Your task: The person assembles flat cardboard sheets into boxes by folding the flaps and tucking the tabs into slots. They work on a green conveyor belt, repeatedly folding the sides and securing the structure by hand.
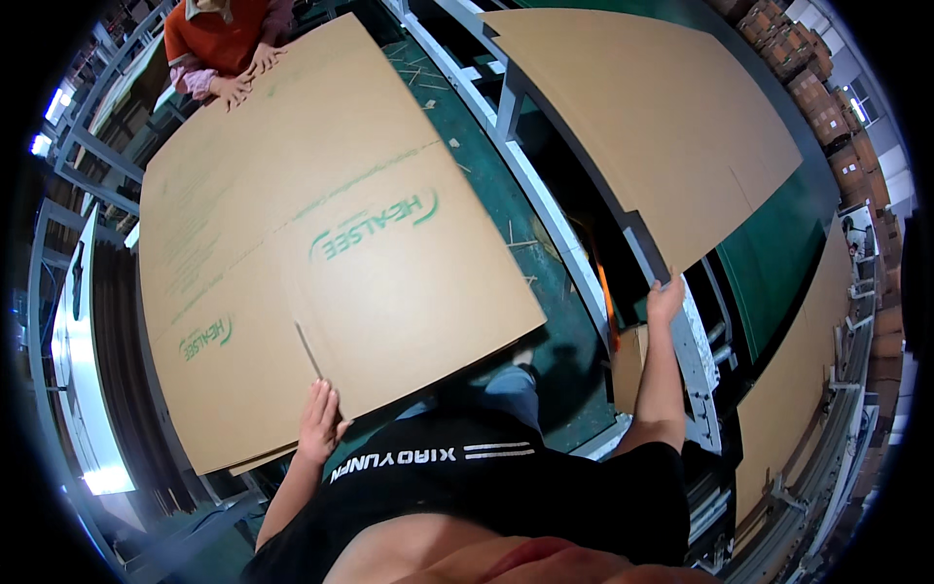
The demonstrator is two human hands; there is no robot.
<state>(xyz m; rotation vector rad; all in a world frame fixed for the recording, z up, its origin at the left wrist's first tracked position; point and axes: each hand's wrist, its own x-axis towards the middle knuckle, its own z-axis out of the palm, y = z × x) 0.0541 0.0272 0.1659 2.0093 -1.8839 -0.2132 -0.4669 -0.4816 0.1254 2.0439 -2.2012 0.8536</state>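
My left hand [319, 420] rests with its fingers stretched out on the near edge of a large printed cardboard sheet [418, 282], beside a slot cut in it. This sheet lies on top of others, whose edges show below it. To the right, a second large plain cardboard sheet [652, 117] lies on a green-topped machine. My right hand [665, 297] is closed on its near corner, with the thumb side up; the fingertips beneath are hidden.
Across the printed sheet a co-worker [219, 44] rests both hands on its far edge. A metal rail [530, 180] runs between the sheets. Scraps litter the green floor [467, 146]. Stacked cardboard [126, 360] stands at left, piled cartons [817, 107] at far right.
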